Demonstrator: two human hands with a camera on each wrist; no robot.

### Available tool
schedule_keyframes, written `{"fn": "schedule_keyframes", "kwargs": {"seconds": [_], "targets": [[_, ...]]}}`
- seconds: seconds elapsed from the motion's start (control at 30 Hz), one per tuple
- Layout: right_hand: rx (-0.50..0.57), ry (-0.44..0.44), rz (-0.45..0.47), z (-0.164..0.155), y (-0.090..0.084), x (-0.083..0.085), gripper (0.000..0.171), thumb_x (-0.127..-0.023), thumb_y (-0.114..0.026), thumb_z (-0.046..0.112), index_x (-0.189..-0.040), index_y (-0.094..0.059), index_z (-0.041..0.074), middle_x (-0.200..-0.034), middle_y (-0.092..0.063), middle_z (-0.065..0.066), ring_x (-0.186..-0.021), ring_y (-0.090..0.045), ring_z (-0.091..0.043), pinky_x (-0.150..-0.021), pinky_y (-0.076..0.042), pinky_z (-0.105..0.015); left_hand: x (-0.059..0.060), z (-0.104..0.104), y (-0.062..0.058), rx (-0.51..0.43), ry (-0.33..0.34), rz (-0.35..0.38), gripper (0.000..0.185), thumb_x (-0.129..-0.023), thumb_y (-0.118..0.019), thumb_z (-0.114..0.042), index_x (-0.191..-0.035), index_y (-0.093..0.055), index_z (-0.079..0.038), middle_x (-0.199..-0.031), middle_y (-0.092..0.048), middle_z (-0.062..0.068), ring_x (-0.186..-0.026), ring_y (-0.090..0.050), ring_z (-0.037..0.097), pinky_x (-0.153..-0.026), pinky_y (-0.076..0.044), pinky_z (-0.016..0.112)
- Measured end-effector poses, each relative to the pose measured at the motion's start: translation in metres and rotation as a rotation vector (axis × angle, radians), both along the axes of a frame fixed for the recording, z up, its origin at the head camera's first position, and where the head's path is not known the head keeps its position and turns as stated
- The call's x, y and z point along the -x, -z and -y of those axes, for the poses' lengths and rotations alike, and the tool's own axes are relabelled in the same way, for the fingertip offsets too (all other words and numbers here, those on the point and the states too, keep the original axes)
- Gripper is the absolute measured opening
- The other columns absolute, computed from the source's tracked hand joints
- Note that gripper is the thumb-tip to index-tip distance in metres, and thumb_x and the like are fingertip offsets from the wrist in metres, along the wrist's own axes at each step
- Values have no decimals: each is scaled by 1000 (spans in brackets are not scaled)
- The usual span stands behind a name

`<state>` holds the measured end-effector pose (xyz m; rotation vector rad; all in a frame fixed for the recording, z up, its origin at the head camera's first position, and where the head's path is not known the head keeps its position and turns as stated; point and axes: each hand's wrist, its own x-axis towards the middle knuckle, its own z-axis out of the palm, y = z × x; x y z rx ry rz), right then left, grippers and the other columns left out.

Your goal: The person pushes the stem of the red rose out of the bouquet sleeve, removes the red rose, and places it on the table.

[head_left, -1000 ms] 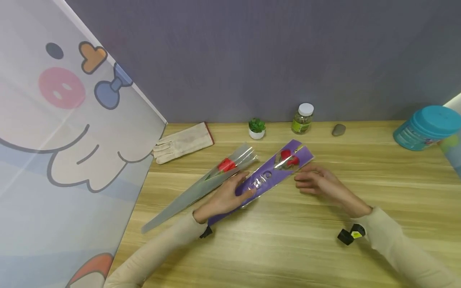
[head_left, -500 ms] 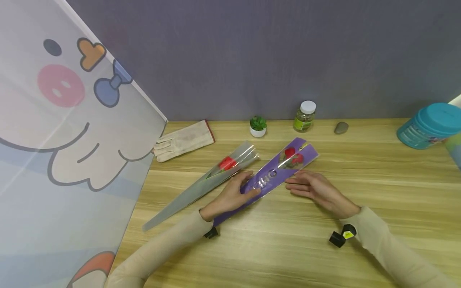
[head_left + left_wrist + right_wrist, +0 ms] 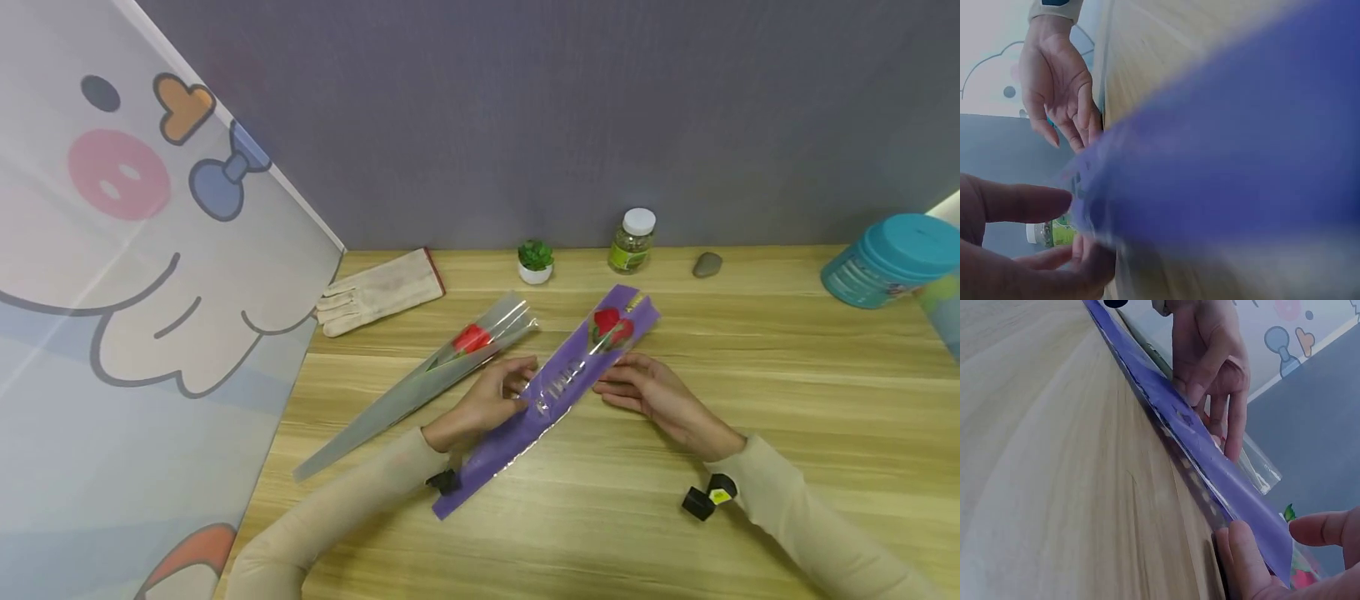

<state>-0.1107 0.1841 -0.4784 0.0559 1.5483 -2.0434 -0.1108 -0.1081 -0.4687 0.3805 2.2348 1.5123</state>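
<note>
A rose in a purple wrapping sleeve [image 3: 573,375] lies slanted between both hands, its red bloom at the upper right end. My left hand [image 3: 480,410] holds the sleeve's left edge about midway, thumb at the near face and fingers on the far side. At the right edge, below the bloom, my right hand [image 3: 663,402] grips the sleeve between thumb and fingers, as the right wrist view shows. There the purple sleeve [image 3: 1216,456] stands tilted on its edge. The purple wrap [image 3: 1229,144] is blurred in the left wrist view. Beside it lies a rose in a grey sleeve [image 3: 408,400].
Along the back of the wooden table [image 3: 585,517] are a work glove [image 3: 386,292], a small potted plant [image 3: 536,262], a white-lidded jar [image 3: 632,242], a grey stone [image 3: 707,265] and a teal tub [image 3: 888,260]. A cartoon-printed panel [image 3: 225,333] borders the left side.
My right hand has moved left to the purple sleeve's edge. My left hand has shifted onto its left edge. The sleeve has tilted, and its lower tip now shows below my left wrist.
</note>
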Motion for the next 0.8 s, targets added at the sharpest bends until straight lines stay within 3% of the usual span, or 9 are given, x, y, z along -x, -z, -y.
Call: {"fn": "schedule_keyframes", "kwargs": {"seconds": [0.13, 0.4, 0.6, 0.8], "targets": [[2, 30, -5, 5, -2, -4, 24, -110, -49, 9, -131, -42, 0, -107, -75, 2, -101, -76, -11, -95, -60, -27, 1, 1, 0, -45, 44, 45, 76, -77, -56, 21, -150, -48, 6, -128, -63, 26, -99, -65, 24, -77, -51, 20], [27, 84, -13, 13, -7, -14, 41, -106, -55, 2, -139, -31, 1, -104, -76, 1, -96, -77, -13, -92, -61, -27, -1, 1, 0, -111, 90, 153, 79, -77, -57, 23, -153, -46, 3, -120, -61, 24, -88, -64, 13, -67, -51, 20], [12, 110, -96, 18, -8, -20, 54, -104, -55, -3, -147, -22, 0, -100, -78, 3, -90, -78, -14, -87, -63, -30, -3, 0, 1, -153, 118, 181, 83, -78, -61, 22, -155, -47, -7, -119, -60, 21, -86, -64, 12, -69, -53, 21], [2, 141, -187, 23, -9, -25, 61, -101, -58, -8, -147, -22, 7, -101, -78, 5, -86, -77, -12, -81, -64, -30, -4, -2, 0, -208, 152, 211, 82, -83, -62, 18, -157, -44, -11, -132, -63, 27, -91, -67, 12, -70, -53, 23]]}}
